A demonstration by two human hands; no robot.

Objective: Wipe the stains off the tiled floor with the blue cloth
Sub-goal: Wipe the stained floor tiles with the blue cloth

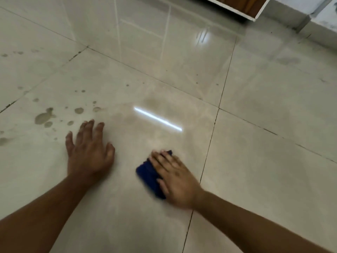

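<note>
Brownish stains point(44, 117) are dotting the glossy tiled floor point(264, 161) at the far left. Just right of them, your left hand point(90, 150) is lying flat on the tile, fingers spread and holding nothing. Further right, your right hand point(175, 178) is pressing down on the folded blue cloth point(148, 175) with fingers nearly straight; the cloth is sitting on the tile beneath your palm, near a grout line. A white-edged cabinet point(255, 14) is showing at the upper right.
</note>
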